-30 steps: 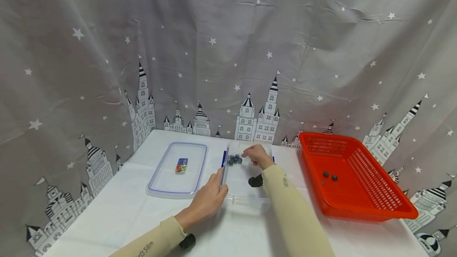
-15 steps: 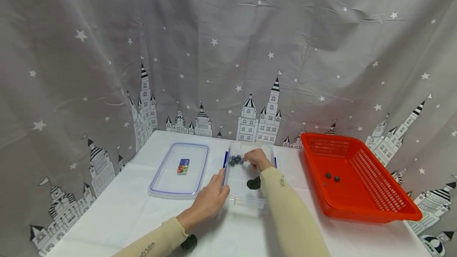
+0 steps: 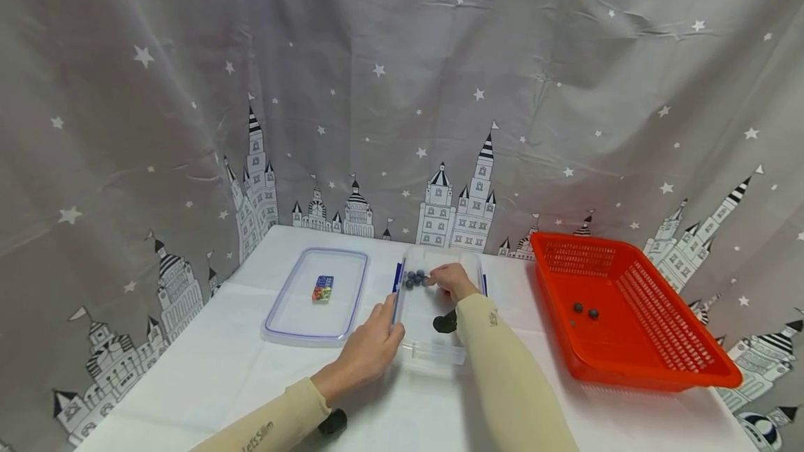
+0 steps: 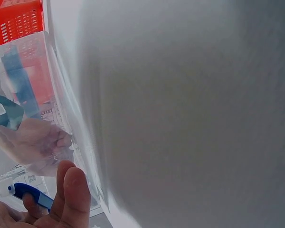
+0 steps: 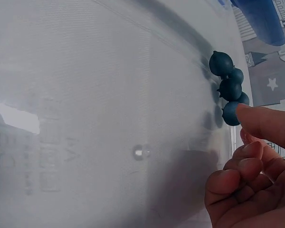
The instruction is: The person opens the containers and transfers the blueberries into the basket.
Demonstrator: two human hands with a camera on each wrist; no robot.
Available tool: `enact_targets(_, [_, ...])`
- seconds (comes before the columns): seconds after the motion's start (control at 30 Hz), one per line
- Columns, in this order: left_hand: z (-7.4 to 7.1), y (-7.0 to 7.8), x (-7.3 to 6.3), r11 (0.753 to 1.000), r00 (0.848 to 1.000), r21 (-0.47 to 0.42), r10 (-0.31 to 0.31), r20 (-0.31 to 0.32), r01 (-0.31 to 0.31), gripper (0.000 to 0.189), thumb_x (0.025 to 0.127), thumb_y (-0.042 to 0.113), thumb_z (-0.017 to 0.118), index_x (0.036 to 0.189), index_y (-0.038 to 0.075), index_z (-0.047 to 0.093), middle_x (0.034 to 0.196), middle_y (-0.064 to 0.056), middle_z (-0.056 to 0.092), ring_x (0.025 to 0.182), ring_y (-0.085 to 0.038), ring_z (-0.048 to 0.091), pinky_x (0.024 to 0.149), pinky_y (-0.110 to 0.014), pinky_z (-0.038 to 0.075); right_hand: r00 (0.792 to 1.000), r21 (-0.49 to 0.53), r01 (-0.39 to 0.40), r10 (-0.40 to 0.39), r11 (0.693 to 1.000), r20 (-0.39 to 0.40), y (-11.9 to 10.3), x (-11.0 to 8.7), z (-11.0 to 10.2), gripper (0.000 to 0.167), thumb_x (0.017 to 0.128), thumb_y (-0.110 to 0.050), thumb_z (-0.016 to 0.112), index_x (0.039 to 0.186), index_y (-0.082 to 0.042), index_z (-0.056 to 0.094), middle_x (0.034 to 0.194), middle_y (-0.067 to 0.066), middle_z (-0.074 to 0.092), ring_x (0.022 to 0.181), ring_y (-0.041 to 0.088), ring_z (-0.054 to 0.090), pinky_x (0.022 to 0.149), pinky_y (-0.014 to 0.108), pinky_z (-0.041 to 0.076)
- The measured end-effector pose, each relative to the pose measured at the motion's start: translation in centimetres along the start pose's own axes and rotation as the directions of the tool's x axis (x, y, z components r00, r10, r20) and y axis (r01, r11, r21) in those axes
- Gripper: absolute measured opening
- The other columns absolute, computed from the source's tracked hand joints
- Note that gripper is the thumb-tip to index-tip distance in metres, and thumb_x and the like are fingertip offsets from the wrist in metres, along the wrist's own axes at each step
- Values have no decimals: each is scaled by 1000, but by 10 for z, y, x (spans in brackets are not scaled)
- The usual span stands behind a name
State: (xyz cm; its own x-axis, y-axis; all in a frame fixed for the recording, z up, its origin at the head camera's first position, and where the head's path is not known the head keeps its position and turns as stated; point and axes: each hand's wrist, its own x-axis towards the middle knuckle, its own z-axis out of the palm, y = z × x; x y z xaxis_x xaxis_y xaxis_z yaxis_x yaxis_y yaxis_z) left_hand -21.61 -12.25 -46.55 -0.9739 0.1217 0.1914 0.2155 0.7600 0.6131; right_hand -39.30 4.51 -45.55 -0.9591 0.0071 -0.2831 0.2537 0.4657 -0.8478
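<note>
A clear plastic food container (image 3: pixel 427 351) with blue latches stands in the middle of the white table. My left hand (image 3: pixel 367 347) holds its left side by the blue latch (image 4: pixel 33 195). Inside, toward the far left corner, several dark blueberries (image 3: pixel 412 279) sit in a small cluster. My right hand (image 3: pixel 453 280) reaches into the container beside them. In the right wrist view, its thumb and a finger pinch the nearest blueberry (image 5: pixel 230 114) at the end of the cluster, while the other fingers curl in below.
A clear lid (image 3: pixel 295 312) with a blue seal and a colourful label (image 3: pixel 323 289) lies left of the container. On the right stands a red basket (image 3: pixel 571 361) with two blueberries (image 3: pixel 585 310) in it. A grey curtain (image 3: pixel 402 89) hangs behind the table.
My right hand has moved slightly closer to the cluster and lower over the nearest blueberry. My left hand stays on the container's side.
</note>
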Motion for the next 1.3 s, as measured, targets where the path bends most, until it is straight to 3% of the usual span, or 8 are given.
enact_targets(0.23, [-7, -3, -1, 1000, 1000, 15, -19, -4, 19, 63, 104, 32, 41, 158, 3, 27, 133, -14, 55, 78, -19, 54, 71, -38, 47, 1000, 10, -1, 1, 1000, -2, -1, 5, 10, 31, 81, -4, 79, 111, -1, 74, 88, 2, 66, 52, 11, 38, 49, 25, 34])
enact_targets(0.53, [-9, -2, 0, 1000, 1000, 5, -26, 14, 26, 64, 104, 32, 40, 159, 4, 25, 133, -14, 54, 78, -19, 53, 68, -35, 44, 1000, -46, 17, -18, 999, -3, -4, 1, 11, 28, 81, -6, 79, 109, -2, 75, 76, 2, 59, 53, 12, 38, 49, 27, 34])
enact_targets(1.0, [-6, 2, 2, 1000, 1000, -3, 8, -6, -8, 61, 104, 27, 39, 158, 0, 26, 127, -14, 55, 76, -20, 53, 67, -36, 45, 999, -131, 43, -46, 990, -23, -4, -2, 5, 25, 82, -9, 78, 106, -2, 75, 91, 7, 64, 70, 18, 50, 57, 28, 42])
enact_targets(1.3, [0, 1, 1, 1000, 1000, 13, 5, -17, -5, 61, 103, 27, 41, 157, 1, 28, 128, -14, 56, 78, -20, 55, 73, -40, 48, 999, -186, 43, -48, 982, -26, -3, -3, -4, 22, 85, -10, 75, 105, -1, 74, 84, 6, 62, 55, 14, 43, 50, 28, 37])
